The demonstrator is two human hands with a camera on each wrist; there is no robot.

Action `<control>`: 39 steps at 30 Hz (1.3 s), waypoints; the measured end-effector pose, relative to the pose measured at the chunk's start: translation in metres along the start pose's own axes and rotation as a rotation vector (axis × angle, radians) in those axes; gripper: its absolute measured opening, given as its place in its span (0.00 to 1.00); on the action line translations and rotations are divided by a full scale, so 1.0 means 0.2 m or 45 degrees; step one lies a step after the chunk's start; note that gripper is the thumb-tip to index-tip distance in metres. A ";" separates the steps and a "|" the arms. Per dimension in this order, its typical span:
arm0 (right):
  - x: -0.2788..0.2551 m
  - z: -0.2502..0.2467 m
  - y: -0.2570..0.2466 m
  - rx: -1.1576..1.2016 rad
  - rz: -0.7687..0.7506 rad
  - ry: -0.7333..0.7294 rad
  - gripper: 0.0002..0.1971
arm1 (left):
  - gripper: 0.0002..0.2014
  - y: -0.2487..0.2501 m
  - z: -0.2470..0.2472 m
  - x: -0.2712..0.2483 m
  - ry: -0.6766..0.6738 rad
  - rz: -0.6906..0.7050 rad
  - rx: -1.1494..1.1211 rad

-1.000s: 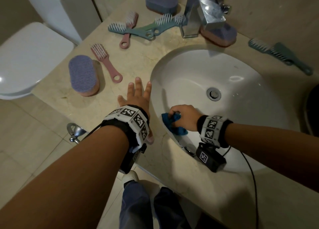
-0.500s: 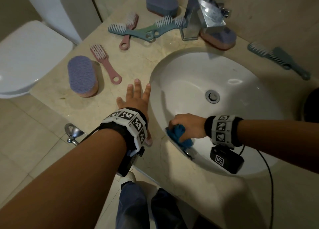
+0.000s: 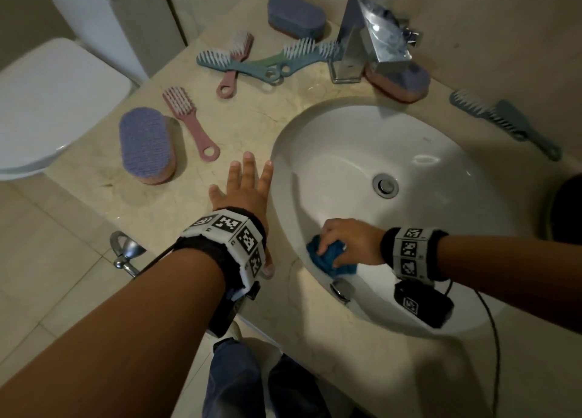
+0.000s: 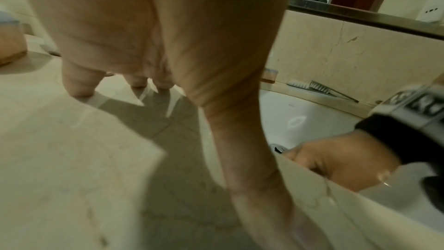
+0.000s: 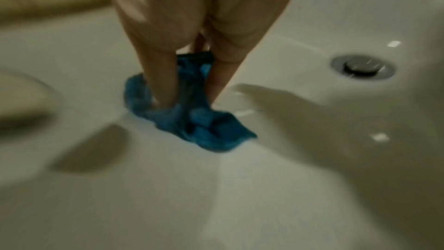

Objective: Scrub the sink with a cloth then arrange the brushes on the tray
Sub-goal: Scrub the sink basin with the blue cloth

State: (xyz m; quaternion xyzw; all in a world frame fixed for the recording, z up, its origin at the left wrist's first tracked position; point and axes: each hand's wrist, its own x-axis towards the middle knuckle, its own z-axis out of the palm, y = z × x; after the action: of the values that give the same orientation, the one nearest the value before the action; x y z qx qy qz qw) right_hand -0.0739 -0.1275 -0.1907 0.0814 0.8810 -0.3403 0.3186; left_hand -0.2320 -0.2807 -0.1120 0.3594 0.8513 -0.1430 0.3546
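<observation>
My right hand (image 3: 346, 238) grips a crumpled blue cloth (image 3: 341, 269) and presses it on the near left wall of the white sink (image 3: 409, 140). In the right wrist view its fingers (image 5: 163, 75) dig into the cloth (image 5: 192, 121), left of the drain (image 5: 363, 68). My left hand (image 3: 248, 181) lies flat and open on the counter by the sink's left rim, holding nothing. Loose brushes lie on the counter: a pink handled brush (image 3: 189, 121), a purple oval scrubber (image 3: 146, 145), crossed teal brushes (image 3: 248, 67), and grey-green brushes (image 3: 504, 121) at the right.
A chrome faucet (image 3: 368, 36) stands behind the sink, with a purple scrubber (image 3: 398, 82) under it and another (image 3: 296, 15) at the back. A white toilet (image 3: 47, 102) is left of the counter. A dark object (image 3: 567, 209) sits at the right edge. No tray shows.
My right hand has rubbed the cloth a short way down the basin's near left wall, toward me. The left hand has stayed flat on the counter.
</observation>
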 end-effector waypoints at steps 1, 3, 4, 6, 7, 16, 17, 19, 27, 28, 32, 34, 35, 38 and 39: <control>0.03 -0.01 0.06 -0.059 0.028 0.044 0.18 | 0.69 0.00 0.00 0.00 0.006 -0.003 -0.008; 0.08 -0.06 0.19 -0.111 0.116 0.146 0.17 | 0.68 0.00 0.00 0.00 0.017 -0.002 -0.013; 0.10 -0.10 0.25 -0.110 0.157 0.209 0.14 | 0.68 0.00 0.00 0.00 0.014 -0.001 -0.018; 0.12 -0.21 0.33 -0.066 0.215 0.351 0.08 | 0.71 0.00 0.00 -0.01 -0.008 0.006 -0.020; 0.11 -0.26 0.35 -0.030 0.248 0.419 0.08 | 0.73 0.00 -0.01 -0.01 -0.013 0.007 -0.015; -0.03 0.01 0.19 -0.136 0.020 -0.025 0.22 | 0.81 0.00 -0.02 -0.02 -0.044 0.016 0.003; -0.02 -0.01 0.21 -0.166 0.043 0.020 0.22 | 0.80 0.00 -0.02 -0.02 -0.046 0.021 0.000; 0.04 -0.06 0.28 -0.182 0.142 0.155 0.21 | 0.80 0.00 -0.02 -0.02 -0.046 0.028 0.005; 0.03 -0.24 0.44 0.578 0.395 0.729 0.12 | 0.79 0.00 -0.02 -0.03 -0.042 0.012 -0.006; 0.03 -0.25 0.40 0.585 0.382 0.722 0.12 | 0.79 0.00 -0.02 -0.03 -0.043 0.009 -0.008; 0.06 -0.14 0.35 0.433 0.326 0.525 0.19 | 0.78 0.00 -0.03 -0.03 -0.038 0.007 -0.008; 0.06 -0.07 0.34 0.179 0.255 0.312 0.24 | 0.78 0.00 -0.03 -0.03 -0.046 0.005 -0.007; 0.06 -0.05 0.38 0.035 0.228 0.288 0.23 | 0.78 0.01 -0.03 -0.03 -0.052 0.003 -0.009; 0.07 -0.11 0.46 -0.216 0.337 0.413 0.17 | 0.78 0.00 -0.03 -0.03 -0.063 0.002 -0.016; 0.06 -0.14 0.49 -0.099 0.412 0.510 0.11 | 0.77 0.00 -0.03 -0.02 -0.063 0.001 -0.018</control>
State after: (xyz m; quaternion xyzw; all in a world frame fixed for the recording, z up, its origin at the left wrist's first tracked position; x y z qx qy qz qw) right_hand -0.0626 -0.0355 -0.2355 0.2745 0.9144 -0.2279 0.1910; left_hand -0.2323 -0.2797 -0.1043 0.3536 0.8431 -0.1455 0.3781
